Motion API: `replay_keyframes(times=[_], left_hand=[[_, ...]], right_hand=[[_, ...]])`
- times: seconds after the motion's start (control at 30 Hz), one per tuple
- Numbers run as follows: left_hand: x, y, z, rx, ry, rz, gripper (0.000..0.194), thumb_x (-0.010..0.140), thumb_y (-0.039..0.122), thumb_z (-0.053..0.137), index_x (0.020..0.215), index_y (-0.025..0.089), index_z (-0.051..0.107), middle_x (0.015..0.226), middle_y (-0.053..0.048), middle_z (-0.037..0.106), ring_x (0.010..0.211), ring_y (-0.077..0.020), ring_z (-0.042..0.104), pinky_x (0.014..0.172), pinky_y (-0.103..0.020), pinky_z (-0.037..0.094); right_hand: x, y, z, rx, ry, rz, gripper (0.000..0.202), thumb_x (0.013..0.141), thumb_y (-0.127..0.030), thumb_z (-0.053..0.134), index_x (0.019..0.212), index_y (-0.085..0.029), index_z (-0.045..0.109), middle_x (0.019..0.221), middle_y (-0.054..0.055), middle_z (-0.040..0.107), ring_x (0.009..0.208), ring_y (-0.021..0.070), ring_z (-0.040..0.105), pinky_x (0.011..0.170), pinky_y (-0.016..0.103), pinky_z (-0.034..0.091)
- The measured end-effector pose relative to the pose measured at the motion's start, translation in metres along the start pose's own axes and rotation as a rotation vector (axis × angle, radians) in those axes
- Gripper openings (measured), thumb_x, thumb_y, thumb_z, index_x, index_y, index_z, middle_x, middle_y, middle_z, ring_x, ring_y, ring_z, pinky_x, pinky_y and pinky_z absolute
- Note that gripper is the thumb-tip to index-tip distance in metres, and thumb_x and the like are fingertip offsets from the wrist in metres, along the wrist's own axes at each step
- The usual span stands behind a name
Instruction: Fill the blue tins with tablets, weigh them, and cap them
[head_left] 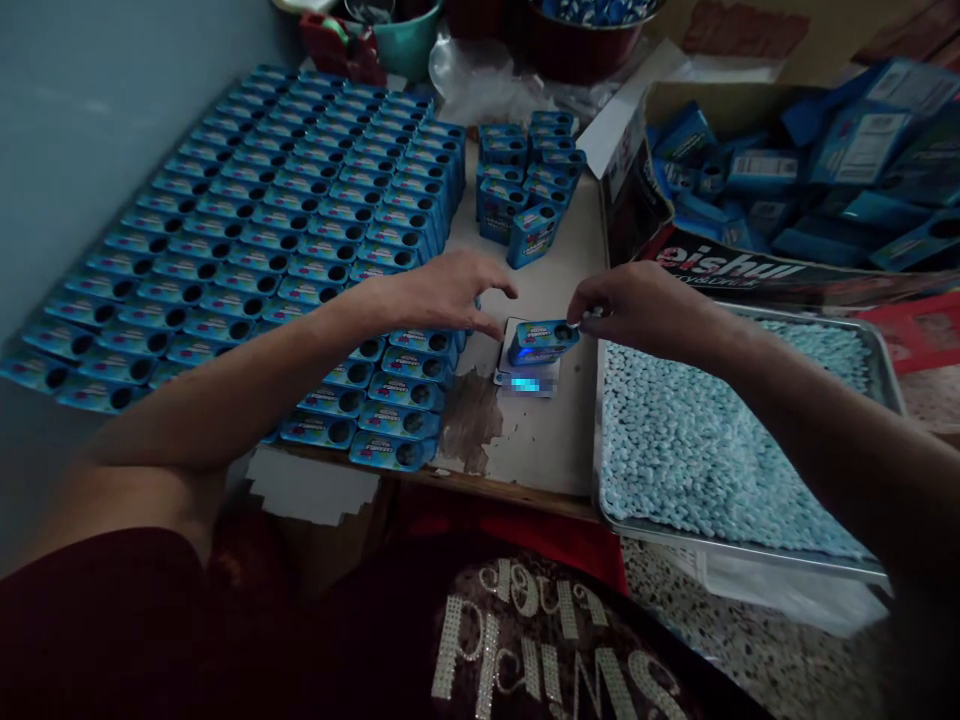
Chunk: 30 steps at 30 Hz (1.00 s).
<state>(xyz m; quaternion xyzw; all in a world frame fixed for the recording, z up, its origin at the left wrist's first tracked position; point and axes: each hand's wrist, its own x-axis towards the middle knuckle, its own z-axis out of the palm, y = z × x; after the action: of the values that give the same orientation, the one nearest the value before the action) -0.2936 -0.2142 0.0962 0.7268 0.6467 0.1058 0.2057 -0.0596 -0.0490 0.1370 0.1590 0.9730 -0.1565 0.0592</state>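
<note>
While a small blue printed cardboard box with a dark round opening in its top (544,340) sits on a compact scale with a lit blue display (551,385), the right hand (637,305) pinches a few small whitish pellets (595,314) between thumb and fingers, right beside the end of the box that has the opening. The left hand (454,290) is held on the other side, empty, thumb and fingers spread apart, near the scale. Both box and scale are on a worn, pale-topped wooden desk (555,445). To the left, long rows of matching blue boxes (285,240) stand close together; beyond the scale is a smaller cluster of blue boxes (525,185). At the right, a shallow metal tray (889,365) holds a layer of pale bluish pellets (697,450), and behind it a large open carton (660,215) contains more blue boxes (765,165), jumbled together.
</note>
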Motion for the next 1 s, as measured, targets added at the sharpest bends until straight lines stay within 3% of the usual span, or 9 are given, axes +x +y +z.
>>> replay_keyframes(times=[0.23,0.47,0.57,0.67,0.73,0.83,0.9,1.0], left_hand=[[0.005,0.000,0.012,-0.025,0.006,-0.001,0.067,0.093,0.054,0.084,0.150,0.021,0.072,0.152,-0.012,0.072,0.144,-0.0333,0.063,0.121,-0.037,0.043],[0.006,0.006,0.012,-0.020,0.019,0.027,0.066,0.092,0.050,0.085,0.147,0.017,0.074,0.147,-0.014,0.075,0.137,-0.0321,0.068,0.114,-0.036,0.047],[0.007,0.006,0.009,-0.023,0.013,0.031,0.064,0.092,0.052,0.085,0.147,0.021,0.074,0.148,-0.012,0.075,0.138,-0.0313,0.067,0.115,-0.035,0.047],[0.009,0.004,0.006,-0.013,-0.005,0.015,0.064,0.092,0.055,0.084,0.147,0.023,0.074,0.150,-0.010,0.074,0.141,-0.0317,0.065,0.118,-0.036,0.045],[0.011,0.005,0.006,-0.006,-0.027,-0.001,0.066,0.093,0.056,0.083,0.148,0.021,0.072,0.152,-0.012,0.073,0.143,-0.0329,0.065,0.118,-0.038,0.045],[0.015,0.010,0.010,-0.015,-0.053,-0.027,0.076,0.091,0.056,0.084,0.154,0.019,0.066,0.152,-0.015,0.072,0.141,-0.0337,0.067,0.114,-0.037,0.048],[0.017,0.017,0.015,-0.021,-0.067,-0.041,0.085,0.089,0.056,0.085,0.160,0.017,0.059,0.151,-0.017,0.073,0.137,-0.0337,0.069,0.109,-0.036,0.050],[0.021,0.030,0.026,-0.018,-0.069,-0.080,0.096,0.085,0.054,0.090,0.164,0.016,0.051,0.147,-0.019,0.074,0.130,-0.0342,0.073,0.102,-0.035,0.053]], right_hand=[[-0.004,-0.011,-0.001,-0.051,0.031,-0.012,0.026,0.086,-0.014,0.070,0.100,-0.025,0.089,0.083,0.003,0.078,0.083,0.0225,0.073,0.078,0.033,0.048],[-0.001,-0.013,0.008,-0.071,0.012,-0.059,0.027,0.086,-0.015,0.072,0.106,-0.025,0.088,0.085,0.003,0.079,0.088,0.0223,0.074,0.080,0.032,0.047],[-0.003,0.000,0.011,-0.001,0.067,-0.052,0.026,0.089,-0.019,0.073,0.110,-0.025,0.088,0.094,0.004,0.082,0.090,0.0224,0.075,0.083,0.032,0.050],[-0.017,0.033,0.018,0.010,0.159,0.057,0.023,0.095,-0.026,0.071,0.111,-0.025,0.086,0.104,0.007,0.084,0.094,0.0262,0.075,0.085,0.036,0.053],[-0.035,0.060,0.031,-0.070,0.134,0.157,0.023,0.096,-0.031,0.071,0.114,-0.025,0.085,0.108,0.009,0.084,0.097,0.0298,0.075,0.085,0.039,0.054],[-0.072,0.088,0.063,-0.205,-0.059,0.189,0.041,0.090,-0.038,0.082,0.128,-0.023,0.079,0.128,0.014,0.081,0.115,0.0359,0.072,0.091,0.043,0.057],[-0.097,0.093,0.086,-0.280,-0.122,0.162,0.057,0.089,-0.040,0.085,0.141,-0.020,0.072,0.148,0.020,0.072,0.131,0.0411,0.066,0.097,0.047,0.057],[-0.122,0.087,0.108,-0.342,-0.139,0.135,0.040,0.100,-0.035,0.072,0.138,-0.020,0.070,0.143,0.022,0.072,0.128,0.0401,0.066,0.097,0.046,0.056]])
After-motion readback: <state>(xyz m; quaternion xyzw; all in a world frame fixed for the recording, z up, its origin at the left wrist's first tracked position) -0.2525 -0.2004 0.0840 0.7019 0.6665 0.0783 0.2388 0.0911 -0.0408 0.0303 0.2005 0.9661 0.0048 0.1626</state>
